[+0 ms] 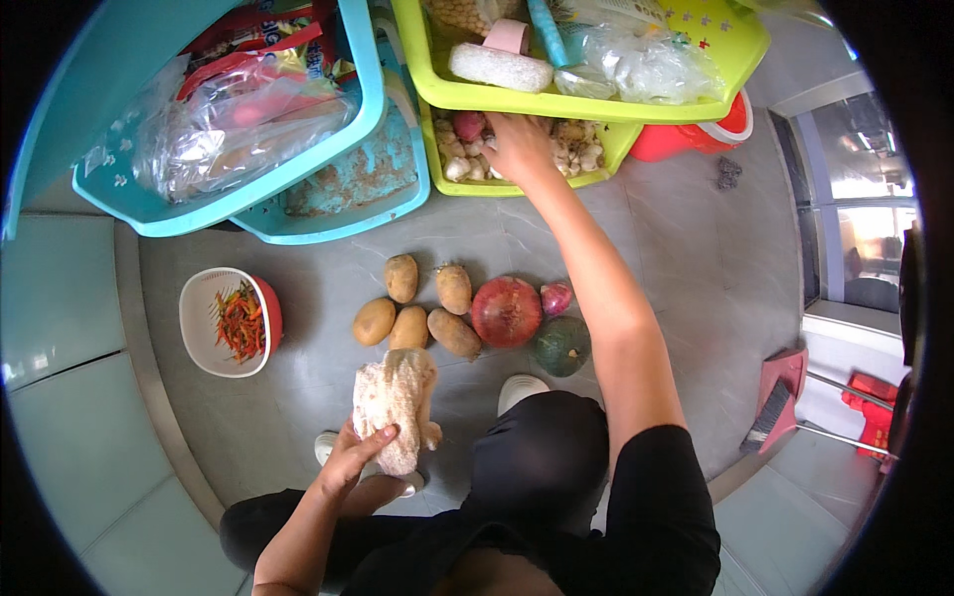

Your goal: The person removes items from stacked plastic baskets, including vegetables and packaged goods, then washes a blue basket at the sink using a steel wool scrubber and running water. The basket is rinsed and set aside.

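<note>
My left hand (pixel 356 454) grips a crumpled whitish cloth (pixel 395 406), stained in places, above the floor. My right hand (pixel 518 145) reaches into the lower green bin (pixel 514 189), among garlic bulbs (pixel 458 167) and beside a red onion (pixel 469 125). Its fingertips are partly hidden, so a grip on anything does not show. On the floor before me lie several potatoes (pixel 374 322), a large round red-skinned vegetable (pixel 507 311), a small red onion (pixel 556 298) and a dark green squash (pixel 561 346), partly behind my right arm.
A basket (pixel 195 320) of red chillies (pixel 242 322) stands at left. Stacked blue bins (pixel 253 203) hold plastic-wrapped packets. The upper green bin (pixel 522 104) contains bags and a scrubbing pad (pixel 501 67). A red bucket (pixel 663 141) stands behind. A dustpan (pixel 788 387) and broom (pixel 766 417) are at right.
</note>
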Motion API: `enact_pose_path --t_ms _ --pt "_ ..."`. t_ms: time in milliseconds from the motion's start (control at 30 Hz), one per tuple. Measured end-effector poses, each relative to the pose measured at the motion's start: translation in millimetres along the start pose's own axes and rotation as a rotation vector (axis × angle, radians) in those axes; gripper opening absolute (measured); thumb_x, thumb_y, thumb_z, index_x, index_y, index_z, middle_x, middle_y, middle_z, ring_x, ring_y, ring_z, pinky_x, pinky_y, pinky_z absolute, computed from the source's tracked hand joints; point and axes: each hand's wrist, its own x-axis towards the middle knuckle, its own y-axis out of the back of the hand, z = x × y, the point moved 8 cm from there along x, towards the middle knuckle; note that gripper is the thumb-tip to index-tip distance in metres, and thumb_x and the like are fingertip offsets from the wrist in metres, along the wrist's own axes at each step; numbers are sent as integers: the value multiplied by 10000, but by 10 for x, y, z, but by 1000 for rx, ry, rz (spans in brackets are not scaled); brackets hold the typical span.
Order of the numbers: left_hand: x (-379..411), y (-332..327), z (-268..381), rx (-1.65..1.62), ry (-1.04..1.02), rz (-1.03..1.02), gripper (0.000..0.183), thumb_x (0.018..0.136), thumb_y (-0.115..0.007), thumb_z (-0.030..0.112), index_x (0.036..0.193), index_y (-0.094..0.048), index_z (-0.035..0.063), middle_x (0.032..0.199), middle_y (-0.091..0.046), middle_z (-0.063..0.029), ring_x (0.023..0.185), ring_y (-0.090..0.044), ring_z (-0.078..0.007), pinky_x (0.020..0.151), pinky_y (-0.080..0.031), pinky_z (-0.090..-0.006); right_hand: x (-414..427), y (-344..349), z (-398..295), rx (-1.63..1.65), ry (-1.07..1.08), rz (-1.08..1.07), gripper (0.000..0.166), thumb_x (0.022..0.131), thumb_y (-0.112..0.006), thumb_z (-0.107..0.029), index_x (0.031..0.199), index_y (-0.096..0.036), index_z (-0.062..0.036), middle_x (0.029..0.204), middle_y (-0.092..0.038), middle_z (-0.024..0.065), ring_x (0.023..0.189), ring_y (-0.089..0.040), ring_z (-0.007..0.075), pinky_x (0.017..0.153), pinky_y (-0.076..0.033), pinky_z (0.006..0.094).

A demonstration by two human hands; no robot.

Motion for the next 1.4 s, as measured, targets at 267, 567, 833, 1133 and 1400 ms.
enact_pose_path --t_ms 267,567,833,1133,1400 --pt "-175 -134 89 -34 -57 26 627 784 -696 209 1275 -379 -21 1166 -540 -96 1063 -518 -187 931 -392 -327 435 -586 -85 -96 -387 -327 831 744 -604 -300 1425 -156 -138 1481 -128 127 1354 -148 331 1000 -223 623" --pt "-229 -154 88 24 -32 -16 611 771 -711 216 1249 -415 -21 1127 -566 -91 1050 -523 -179 936 -383 -324 513 -743 96 -96 -348 -278 898 664 -693 -352 1405 -233 -137 1450 -227 116 1319 -220 362 964 -324 569" --pt "-276 -76 49 24 -43 -14 596 762 -716 206 1232 -433 -28 1110 -576 -98 1019 -541 -180 907 -409 -320 -471 67 107 171 -93 48 680 506 -774 -357 1090 -574 -73 1273 -402 123 1214 -299 415 975 -352 503" --pt "-185 -175 183 -106 30 -34 562 778 -689 121 1245 -401 1 1129 -569 -106 1019 -559 -196 879 -454 -338 -2162 155 -980 593 191 -182 487 468 -751 -176 928 -605 -107 1182 -443 96 1117 -361 415 940 -363 474" --pt "-149 -71 125 15 -44 -19 633 751 -725 205 1251 -402 -12 1124 -566 -111 1039 -539 -196 917 -415 -338 -2132 -172 -850 505 67 -165 379 504 -742 -187 854 -615 -117 1162 -458 73 1139 -347 392 902 -400 471"
